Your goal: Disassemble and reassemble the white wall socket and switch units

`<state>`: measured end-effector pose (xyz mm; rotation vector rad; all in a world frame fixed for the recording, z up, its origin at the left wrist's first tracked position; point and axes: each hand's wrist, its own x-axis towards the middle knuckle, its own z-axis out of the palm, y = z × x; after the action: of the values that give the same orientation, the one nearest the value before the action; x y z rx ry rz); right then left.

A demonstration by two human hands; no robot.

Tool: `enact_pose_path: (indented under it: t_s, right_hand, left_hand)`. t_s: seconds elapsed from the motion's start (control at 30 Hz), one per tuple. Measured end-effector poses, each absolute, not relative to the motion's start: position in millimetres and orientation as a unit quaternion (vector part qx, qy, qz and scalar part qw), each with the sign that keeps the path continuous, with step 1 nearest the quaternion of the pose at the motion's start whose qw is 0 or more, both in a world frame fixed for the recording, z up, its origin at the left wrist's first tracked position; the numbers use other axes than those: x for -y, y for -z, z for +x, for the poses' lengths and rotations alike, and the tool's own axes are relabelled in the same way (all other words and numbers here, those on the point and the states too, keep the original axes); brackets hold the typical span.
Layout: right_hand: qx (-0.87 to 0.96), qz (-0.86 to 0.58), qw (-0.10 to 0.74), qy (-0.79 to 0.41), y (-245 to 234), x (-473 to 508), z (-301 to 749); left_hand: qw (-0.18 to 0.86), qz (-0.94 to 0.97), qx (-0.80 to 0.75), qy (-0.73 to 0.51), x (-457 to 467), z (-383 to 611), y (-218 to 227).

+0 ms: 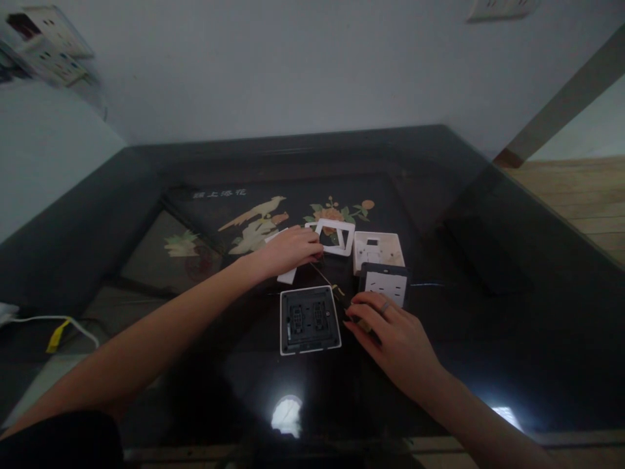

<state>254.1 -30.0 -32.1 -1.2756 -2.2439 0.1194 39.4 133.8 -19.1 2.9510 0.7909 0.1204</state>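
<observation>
The left hand (297, 244) bends over a flat white plastic strip (287, 276), beside a thin, rectangular white frame (350, 238); its grip cannot be determined. The right hand (390, 332) has curled fingers near a slotted socket plate (390, 284) and hollow white box (390, 247); its grip is likewise indeterminable. Between the hands, a square, dark-backed panel (310, 320) lies on the glossy black table (209, 384).
</observation>
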Motion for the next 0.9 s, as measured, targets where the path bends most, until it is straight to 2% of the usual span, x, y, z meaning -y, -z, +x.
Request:
enact_pose_path:
  t_s: [0.27, 0.43, 0.63, 0.77, 0.9]
  right_hand:
    - [0.824, -0.465, 0.314, -0.079, 27, 28, 259]
    - [0.821, -0.455, 0.324, -0.116, 26, 27, 260]
    - [0.819, -0.444, 0.319, -0.175, 15, 27, 251]
    - [0.840, -0.429, 0.275, -0.187, 12, 25, 237]
    - [0.861, -0.411, 0.228, -0.195, 20, 19, 224]
  left_hand:
    - [0.114, 0.937, -0.315, -0.101, -121, 25, 10]
    - [0.179, 0.881, -0.389, -0.202, -90, 4, 6]
    - [0.325, 0.738, -0.453, -0.381, -42, -10, 2]
    - [0.365, 0.729, -0.429, -0.388, -24, -14, 3]
    - [0.384, 0.756, -0.403, -0.343, -17, -15, 6]
